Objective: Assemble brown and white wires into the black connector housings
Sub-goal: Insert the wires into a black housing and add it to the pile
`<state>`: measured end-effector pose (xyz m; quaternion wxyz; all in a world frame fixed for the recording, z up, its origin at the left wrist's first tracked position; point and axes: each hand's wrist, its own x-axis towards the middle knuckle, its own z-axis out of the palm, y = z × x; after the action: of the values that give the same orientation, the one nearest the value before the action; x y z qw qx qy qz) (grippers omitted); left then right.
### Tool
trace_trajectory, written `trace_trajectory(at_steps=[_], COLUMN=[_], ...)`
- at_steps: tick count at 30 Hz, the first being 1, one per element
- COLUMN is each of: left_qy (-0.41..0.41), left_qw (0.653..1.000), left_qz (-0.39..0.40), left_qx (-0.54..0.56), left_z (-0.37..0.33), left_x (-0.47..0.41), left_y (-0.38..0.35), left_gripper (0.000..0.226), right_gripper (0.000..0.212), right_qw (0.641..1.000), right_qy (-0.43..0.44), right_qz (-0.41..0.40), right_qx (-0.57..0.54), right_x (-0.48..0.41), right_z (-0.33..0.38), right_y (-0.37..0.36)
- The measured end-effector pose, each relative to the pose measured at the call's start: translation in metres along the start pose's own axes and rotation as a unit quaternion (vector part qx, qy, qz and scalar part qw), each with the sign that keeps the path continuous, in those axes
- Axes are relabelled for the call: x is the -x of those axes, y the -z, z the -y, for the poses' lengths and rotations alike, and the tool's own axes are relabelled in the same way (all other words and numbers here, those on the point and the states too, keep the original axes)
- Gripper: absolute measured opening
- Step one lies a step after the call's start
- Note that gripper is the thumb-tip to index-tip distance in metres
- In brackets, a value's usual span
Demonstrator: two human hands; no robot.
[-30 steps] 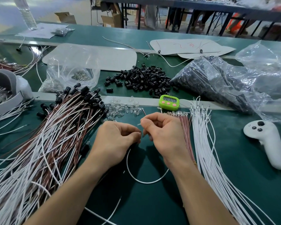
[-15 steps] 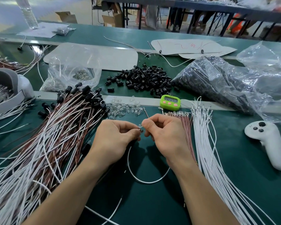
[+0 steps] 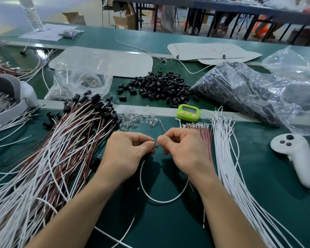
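My left hand point(image 3: 127, 151) and my right hand point(image 3: 183, 149) meet fingertip to fingertip over the green mat. Both pinch small metal wire ends between them. A white wire point(image 3: 161, 199) loops down below my hands. A brown wire point(image 3: 162, 126) sticks up behind my right hand. A dark housing point(image 3: 147, 155) shows under my left fingers. Loose black housings point(image 3: 159, 88) lie in a heap farther back. Brown wires point(image 3: 205, 138) and white wires point(image 3: 227, 158) with crimped tips lie to the right.
A big pile of finished brown and white wires point(image 3: 52, 149) with black caps fills the left. Clear bulbs point(image 3: 138, 119), a green timer point(image 3: 188, 112), a white controller point(image 3: 297, 158) and plastic bags point(image 3: 249, 90) surround the work spot.
My hands have drawn closer, so the fingertips now almost touch. The view shifted slightly; the wire loop hangs much the same.
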<state>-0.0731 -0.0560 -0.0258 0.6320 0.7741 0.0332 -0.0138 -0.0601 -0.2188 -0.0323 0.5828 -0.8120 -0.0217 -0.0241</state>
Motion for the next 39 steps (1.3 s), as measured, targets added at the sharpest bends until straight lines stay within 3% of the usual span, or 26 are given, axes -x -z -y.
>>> trace_trajectory(at_steps=[17,24,36,39], left_qy=[-0.105,-0.114,-0.118,-0.124], left_qw=[0.986,0.984,0.98,0.977], left_qz=[0.009,0.018,0.031,0.032], left_qx=[-0.129,-0.134,-0.159,-0.168], left_z=[-0.0036,-0.0016,0.0023,0.0024], left_x=[0.0046,0.0063,0.0073,0.0087], left_y=[0.0033,0.0032,0.0029,0.0021], left_gripper=[0.036,0.046,0.046,0.035], right_gripper=[0.032,0.029,0.033,0.033], right_qw=[1.0,0.996,0.993,0.993], right_qy=[-0.005,-0.078,-0.094,-0.093], right_qz=[-0.005,0.004,-0.001,-0.005], right_qx=[0.03,-0.041,-0.065,-0.069], right_x=[0.0048,0.0065,0.0096,0.0103], right_z=[0.0052,0.005,0.0095,0.0097], right_y=[-0.0019,-0.0029,-0.0038,-0.0044])
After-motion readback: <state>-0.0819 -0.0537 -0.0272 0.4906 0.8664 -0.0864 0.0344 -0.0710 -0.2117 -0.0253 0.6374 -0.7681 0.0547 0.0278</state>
